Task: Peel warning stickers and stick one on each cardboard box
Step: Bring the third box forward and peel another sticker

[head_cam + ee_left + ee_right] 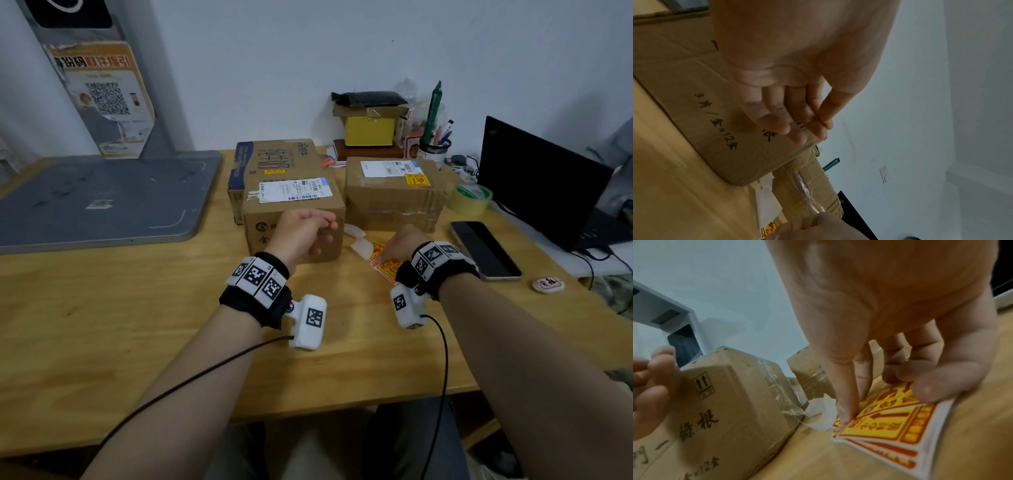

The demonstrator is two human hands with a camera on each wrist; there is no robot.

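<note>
1. The right hand (400, 245) was down on the stack of warning stickers (890, 426) lying on the wooden table (137, 308); fingers curled, thumb and fingertips pinching at the top sheet's edges.
2. The left hand (301, 233) hung in front of the near cardboard box (294, 219), fingers loosely extended and holding nothing; touching or just off its face, I could not tell.
3. The far right cardboard box (394, 195) already wore a yellow-and-red sticker (417, 180) on its top, beside the white shipping label.
4. The near box showed only a shipping label on top; the printed box (274, 159) stood behind it.
5. Curled white backing scraps (359, 241) lay between the near box and the stickers.
6. A phone (484, 248), a tape roll (471, 200) and a laptop (537, 185) sat off to the right.
</note>
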